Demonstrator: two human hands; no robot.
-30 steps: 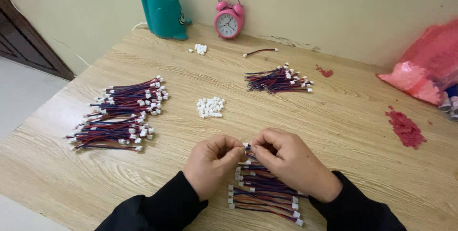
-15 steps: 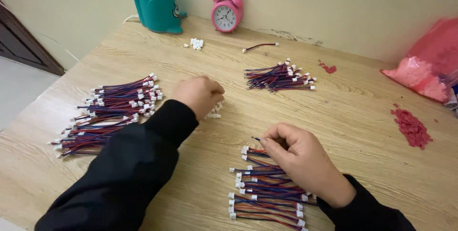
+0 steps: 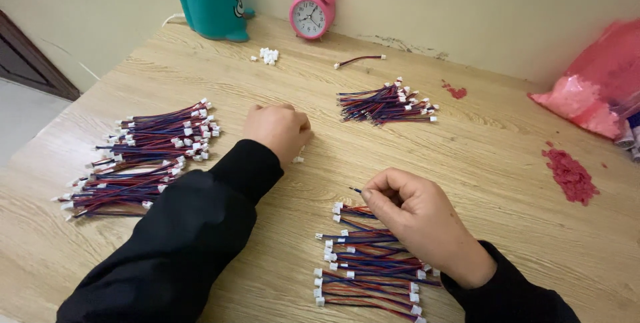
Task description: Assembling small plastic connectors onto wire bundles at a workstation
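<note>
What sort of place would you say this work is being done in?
Probably a home or small workshop used for hand assembly: a wooden table against a plain wall, bearing wire bundles, a pink alarm clock and a teal pen holder.

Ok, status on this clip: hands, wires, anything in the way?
Left hand closed over small white plastic connectors. Right hand pinching one red-and-blue wire lead above near bundle. Nothing between them.

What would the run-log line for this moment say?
left hand: over white connectors, closed | right hand: pinching wire end above near wire pile | table: two more wire piles
</note>
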